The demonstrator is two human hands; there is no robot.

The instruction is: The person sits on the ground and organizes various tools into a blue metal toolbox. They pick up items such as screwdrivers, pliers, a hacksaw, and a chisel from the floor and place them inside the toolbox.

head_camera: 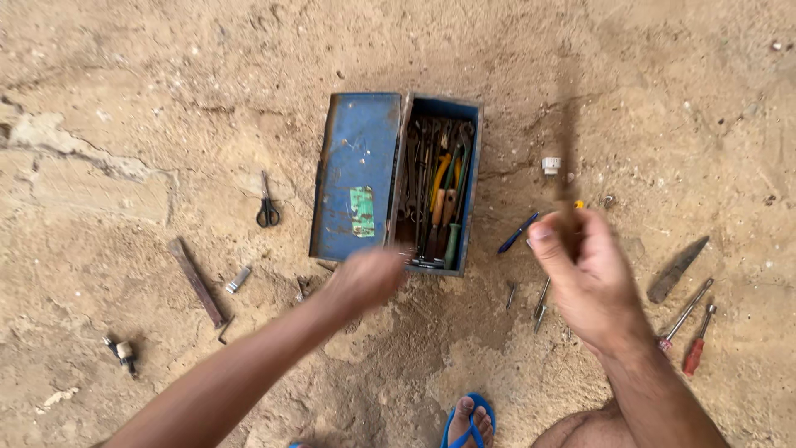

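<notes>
Blurred brown rod-shaped tool (567, 166) stands clamped in the closed fingers of the right hand (584, 278), its long axis running far-to-near above the sandy ground (166, 99), right of the one open blue metal toolbox (396, 184). The left hand (365, 278) is nearer the toolbox, at its near edge; whether its fingers are together cannot be told. Loose items: one black scissors (267, 204) left, two red-handled screwdrivers (695, 332) right.

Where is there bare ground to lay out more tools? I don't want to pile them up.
Bare dirt lies left of the scissors, above the blue toolbox, and along the bottom left, below the flat bar. It is crowded right of the box, where the blue-handled tool, the screwdrivers and the dark blade lie around the right hand.
</notes>
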